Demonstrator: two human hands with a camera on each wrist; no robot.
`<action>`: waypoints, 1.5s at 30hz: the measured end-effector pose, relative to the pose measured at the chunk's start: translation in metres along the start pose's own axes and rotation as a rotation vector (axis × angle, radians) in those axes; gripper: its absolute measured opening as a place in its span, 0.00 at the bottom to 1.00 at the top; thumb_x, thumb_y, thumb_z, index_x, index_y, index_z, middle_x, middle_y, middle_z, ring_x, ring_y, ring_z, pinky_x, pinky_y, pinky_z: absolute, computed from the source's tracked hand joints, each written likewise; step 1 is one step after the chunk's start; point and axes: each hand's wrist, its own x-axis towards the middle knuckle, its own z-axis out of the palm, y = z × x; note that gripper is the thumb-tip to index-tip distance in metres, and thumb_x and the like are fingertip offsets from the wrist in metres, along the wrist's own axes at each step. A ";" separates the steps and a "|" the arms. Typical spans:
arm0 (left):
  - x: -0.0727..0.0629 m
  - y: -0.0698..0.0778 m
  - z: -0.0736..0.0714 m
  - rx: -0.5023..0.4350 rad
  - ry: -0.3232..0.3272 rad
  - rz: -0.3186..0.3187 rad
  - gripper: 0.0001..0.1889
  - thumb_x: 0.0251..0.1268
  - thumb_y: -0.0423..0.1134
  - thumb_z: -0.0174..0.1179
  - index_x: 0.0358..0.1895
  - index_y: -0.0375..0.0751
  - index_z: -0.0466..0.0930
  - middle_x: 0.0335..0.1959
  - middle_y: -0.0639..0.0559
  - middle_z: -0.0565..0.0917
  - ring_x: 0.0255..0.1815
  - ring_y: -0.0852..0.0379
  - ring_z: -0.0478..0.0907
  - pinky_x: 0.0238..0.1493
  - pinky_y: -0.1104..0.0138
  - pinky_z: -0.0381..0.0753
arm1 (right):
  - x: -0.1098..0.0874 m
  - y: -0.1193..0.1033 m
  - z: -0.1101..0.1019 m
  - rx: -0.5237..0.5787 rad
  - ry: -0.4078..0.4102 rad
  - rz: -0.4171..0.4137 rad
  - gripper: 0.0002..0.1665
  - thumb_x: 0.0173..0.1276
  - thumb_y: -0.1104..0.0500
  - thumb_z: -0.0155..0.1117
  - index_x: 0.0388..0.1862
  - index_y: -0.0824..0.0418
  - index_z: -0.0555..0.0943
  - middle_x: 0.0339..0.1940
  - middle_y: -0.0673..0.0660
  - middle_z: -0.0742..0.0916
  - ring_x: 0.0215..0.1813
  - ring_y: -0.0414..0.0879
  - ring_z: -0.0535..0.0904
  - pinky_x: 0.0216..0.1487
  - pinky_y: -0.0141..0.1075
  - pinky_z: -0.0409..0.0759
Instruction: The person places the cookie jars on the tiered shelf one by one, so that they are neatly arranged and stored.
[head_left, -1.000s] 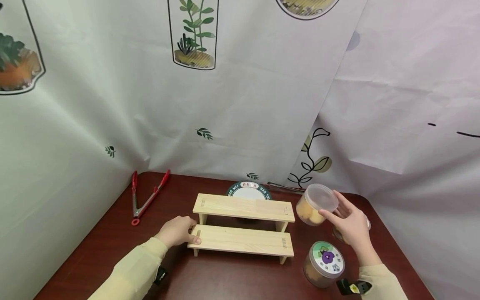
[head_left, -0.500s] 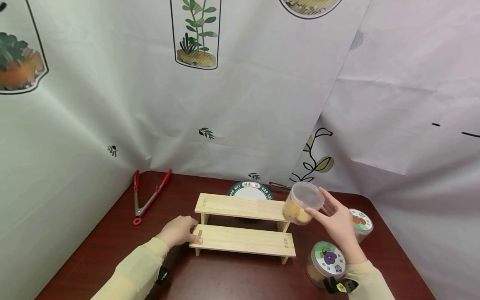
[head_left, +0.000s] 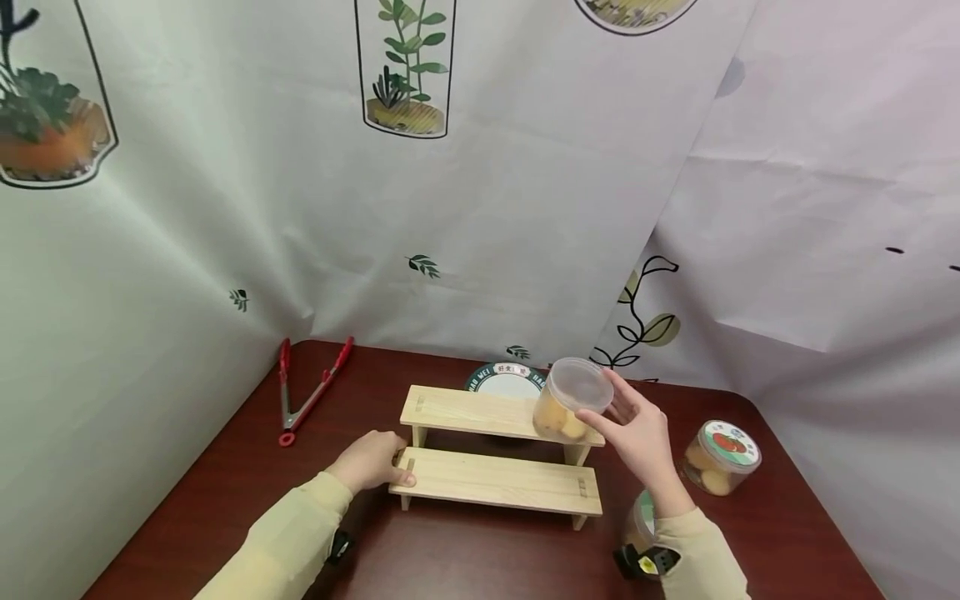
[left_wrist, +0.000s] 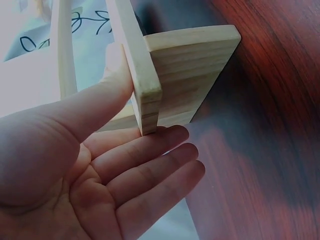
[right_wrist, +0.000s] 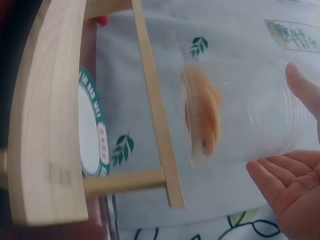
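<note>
In the head view, my right hand [head_left: 636, 429] holds a clear plastic jar [head_left: 557, 415] near its translucent lid. Pale golden baked pieces lie at the jar's bottom. The jar overlaps the right end of the upper board [head_left: 465, 412] of a two-step wooden display stand; the right wrist view shows a gap between jar [right_wrist: 245, 112] and board [right_wrist: 157, 107]. My left hand [head_left: 366, 462] grips the left end of the lower board [head_left: 498, 480]. Seen from the left wrist, that thumb lies on the board's top [left_wrist: 135, 55] and the other fingers extend beneath its end.
On the right stands a jar with a tomato-printed lid [head_left: 718, 460]. Another jar [head_left: 640, 523] is partly hidden behind my right wrist. Behind the stand lies a green-rimmed plate [head_left: 510, 383]. Red-handled tongs [head_left: 308, 406] lie spread at the back left, near the fabric wall [head_left: 375, 308].
My right hand has carried the jar leftward, from beside the stand to over the upper board's right end. The tomato-lid jar is now uncovered. My left hand keeps its grip on the stand.
</note>
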 end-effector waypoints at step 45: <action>0.002 0.004 0.000 0.023 -0.021 -0.019 0.17 0.42 0.46 0.75 0.25 0.41 0.77 0.17 0.54 0.71 0.22 0.56 0.66 0.28 0.64 0.65 | 0.029 -0.037 0.118 0.171 -0.252 0.012 0.50 0.46 0.45 0.79 0.68 0.51 0.68 0.67 0.53 0.74 0.66 0.46 0.71 0.59 0.33 0.71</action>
